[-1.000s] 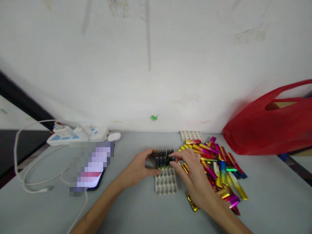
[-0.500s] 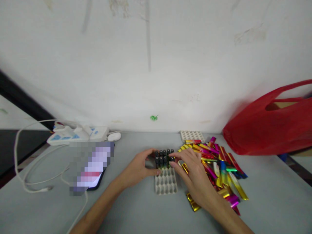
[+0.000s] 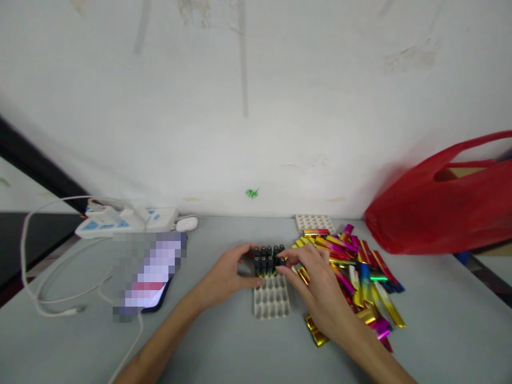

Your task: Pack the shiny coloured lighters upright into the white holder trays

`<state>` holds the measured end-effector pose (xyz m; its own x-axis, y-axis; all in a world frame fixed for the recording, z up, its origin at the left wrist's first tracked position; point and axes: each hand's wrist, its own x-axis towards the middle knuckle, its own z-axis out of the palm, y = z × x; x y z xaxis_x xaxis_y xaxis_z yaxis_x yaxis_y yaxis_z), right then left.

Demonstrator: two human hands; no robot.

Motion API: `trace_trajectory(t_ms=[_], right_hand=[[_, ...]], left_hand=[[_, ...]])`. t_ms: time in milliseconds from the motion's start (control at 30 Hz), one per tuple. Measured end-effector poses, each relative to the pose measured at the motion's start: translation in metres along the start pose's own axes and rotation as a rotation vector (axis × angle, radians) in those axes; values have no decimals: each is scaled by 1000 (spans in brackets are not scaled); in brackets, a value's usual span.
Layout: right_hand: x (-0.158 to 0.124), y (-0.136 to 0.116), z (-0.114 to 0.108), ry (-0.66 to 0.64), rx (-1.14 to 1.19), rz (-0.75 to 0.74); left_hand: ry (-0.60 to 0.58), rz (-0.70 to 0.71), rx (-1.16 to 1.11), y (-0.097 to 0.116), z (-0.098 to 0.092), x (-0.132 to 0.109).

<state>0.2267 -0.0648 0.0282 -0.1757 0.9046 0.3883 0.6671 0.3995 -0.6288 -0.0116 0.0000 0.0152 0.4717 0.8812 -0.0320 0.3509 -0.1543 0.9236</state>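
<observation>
A pale grey moulded tray (image 3: 272,304) with rows of round hollows lies on the table. Two rows of upright black-topped tubes (image 3: 263,261) fill its far part. My left hand (image 3: 226,272) curves around their left side, thumb on the tray near the front row and fingers behind, partly hidden. Between the thumb and forefinger of my right hand (image 3: 314,274) is a single black-topped tube (image 3: 282,262), upright at the right end of the front row. Whether its base sits in a hollow I cannot tell.
Shiny foil-coloured tubes (image 3: 360,256) lie heaped on the right. Behind them rests a second moulded tray (image 3: 314,222), near a red bag (image 3: 440,208). Over on the left are a phone (image 3: 156,272), a white power strip (image 3: 128,221) and loose cables (image 3: 60,301).
Both hands and the tubes hold nearly the same positions. Only a very slight shift of the whole view shows.
</observation>
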Motion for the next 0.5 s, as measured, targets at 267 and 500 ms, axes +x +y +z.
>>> trace_trajectory(t_ms=[267, 500], right_hand=[[0, -1, 1, -19, 22, -5], [4, 22, -3, 177, -239, 119]], left_hand=[[9, -9, 1, -3, 0, 0], [1, -34, 11, -3, 0, -1]])
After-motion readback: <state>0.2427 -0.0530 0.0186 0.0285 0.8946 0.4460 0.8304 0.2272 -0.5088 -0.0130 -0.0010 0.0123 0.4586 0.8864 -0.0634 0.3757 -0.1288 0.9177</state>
